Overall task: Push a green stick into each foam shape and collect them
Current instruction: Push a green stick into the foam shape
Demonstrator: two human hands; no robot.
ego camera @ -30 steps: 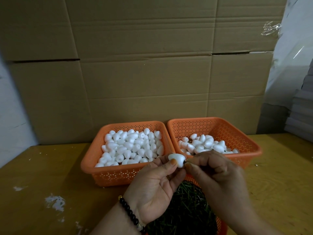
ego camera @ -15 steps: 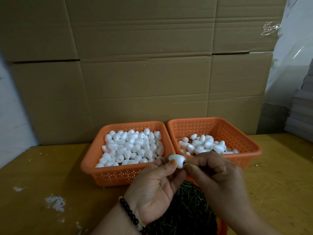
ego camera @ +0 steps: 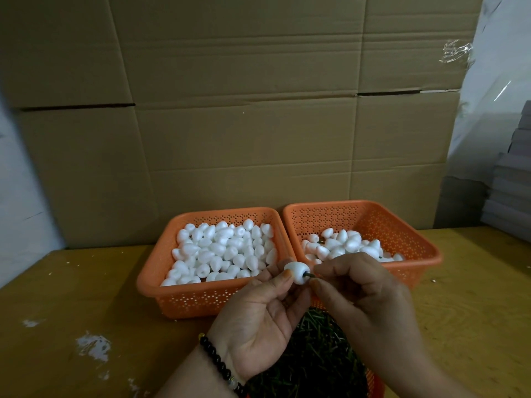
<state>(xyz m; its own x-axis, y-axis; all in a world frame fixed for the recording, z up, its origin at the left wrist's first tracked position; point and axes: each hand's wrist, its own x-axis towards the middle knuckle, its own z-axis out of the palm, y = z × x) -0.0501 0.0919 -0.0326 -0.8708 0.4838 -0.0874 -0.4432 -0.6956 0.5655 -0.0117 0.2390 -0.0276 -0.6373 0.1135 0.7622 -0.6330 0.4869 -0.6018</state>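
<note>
My left hand [ego camera: 260,317] pinches a white foam shape [ego camera: 297,272] between thumb and fingertips in front of the two orange baskets. A short green stick [ego camera: 310,274] pokes out of the shape's right end, and my right hand [ego camera: 365,300] pinches that stick. The left basket [ego camera: 184,294] is heaped with plain foam shapes. The right basket [ego camera: 413,239] holds a smaller pile of foam shapes, some with dark stick ends showing. Below my hands lies a pile of green sticks [ego camera: 313,357].
Tall cardboard boxes [ego camera: 258,110] stand as a wall right behind the baskets. The wooden table [ego camera: 71,297] carries white foam crumbs at the left. Grey stacked sheets [ego camera: 511,191] and clear plastic wrap sit at the far right.
The hands have held nearly the same place. A short length of green stick now shows between the foam shape and my right fingertips.
</note>
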